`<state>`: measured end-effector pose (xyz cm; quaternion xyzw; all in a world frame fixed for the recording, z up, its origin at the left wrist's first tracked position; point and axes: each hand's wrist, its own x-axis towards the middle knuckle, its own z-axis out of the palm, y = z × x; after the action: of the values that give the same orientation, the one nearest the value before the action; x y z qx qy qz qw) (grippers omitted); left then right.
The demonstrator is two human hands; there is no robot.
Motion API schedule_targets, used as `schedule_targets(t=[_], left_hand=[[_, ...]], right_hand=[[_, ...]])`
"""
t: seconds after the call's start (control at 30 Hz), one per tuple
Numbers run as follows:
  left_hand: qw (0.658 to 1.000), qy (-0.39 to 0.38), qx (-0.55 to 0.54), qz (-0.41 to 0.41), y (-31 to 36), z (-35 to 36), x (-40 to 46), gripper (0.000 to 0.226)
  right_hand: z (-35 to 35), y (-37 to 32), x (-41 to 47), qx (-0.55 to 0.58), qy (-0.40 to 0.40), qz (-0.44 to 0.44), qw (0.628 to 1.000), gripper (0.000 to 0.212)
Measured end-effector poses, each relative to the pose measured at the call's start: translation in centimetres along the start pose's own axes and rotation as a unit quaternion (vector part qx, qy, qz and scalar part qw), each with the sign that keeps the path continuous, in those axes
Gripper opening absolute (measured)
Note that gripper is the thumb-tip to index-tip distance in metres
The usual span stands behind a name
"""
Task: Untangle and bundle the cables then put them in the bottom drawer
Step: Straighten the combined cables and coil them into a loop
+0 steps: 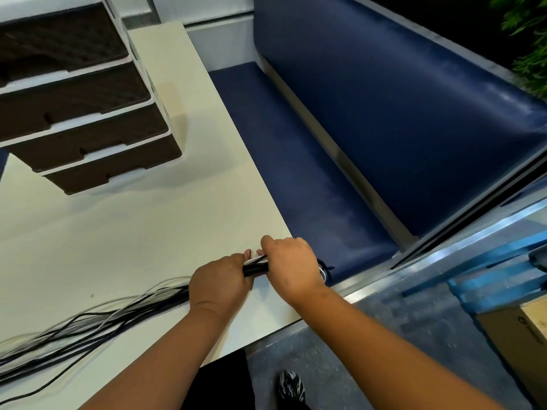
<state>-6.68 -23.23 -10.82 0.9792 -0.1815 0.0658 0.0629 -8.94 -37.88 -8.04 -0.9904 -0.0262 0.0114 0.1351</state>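
Note:
A bunch of black, grey and white cables [97,319] lies across the white table [154,226], trailing from the lower left towards the right edge. My left hand [219,284] grips the gathered cables near that edge. My right hand [291,263] holds the same bunch just to the right, and some cable ends poke out past it over the table's edge. A short stretch of cables shows between the two hands. The drawer unit [80,96] stands at the table's far left; its bottom drawer [115,167] is dark brown with a notch handle and looks closed.
A blue padded bench [310,179] with a tall backrest runs along the table's right side. A cardboard box [518,344] and blue slats sit on the floor at the right. My shoe [291,384] shows below the table's near edge.

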Motion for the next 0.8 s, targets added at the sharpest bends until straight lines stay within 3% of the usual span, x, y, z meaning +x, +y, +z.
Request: schedule_targets(t=[0.13, 0.3, 0.47, 0.67, 0.8], left_hand=[[1.000, -0.007, 0.010, -0.019, 0.3, -0.5, -0.1, 0.049], [1.000, -0.006, 0.001, 0.026, -0.5, -0.6, 0.1, 0.031], [0.998, 0.013, 0.042, 0.055, -3.2, -1.0, -0.4, 0.017], [0.996, 0.018, 0.074, 0.046, -7.9, -2.2, -2.8, 0.033], [0.996, 0.016, 0.083, 0.018, -11.3, -2.9, -4.4, 0.031]], right_hand=[[0.3, 0.0, 0.5, -0.027, -0.001, 0.018, 0.999, 0.012], [1.1, -0.1, 0.7, -0.039, 0.024, 0.020, 0.999, 0.032], [0.7, -0.3, 0.8, -0.052, -0.004, 0.030, 0.998, 0.027], [0.5, -0.3, 0.7, -0.064, -0.006, 0.033, 0.997, 0.026], [0.8, -0.3, 0.8, -0.070, 0.003, 0.029, 0.997, 0.028]])
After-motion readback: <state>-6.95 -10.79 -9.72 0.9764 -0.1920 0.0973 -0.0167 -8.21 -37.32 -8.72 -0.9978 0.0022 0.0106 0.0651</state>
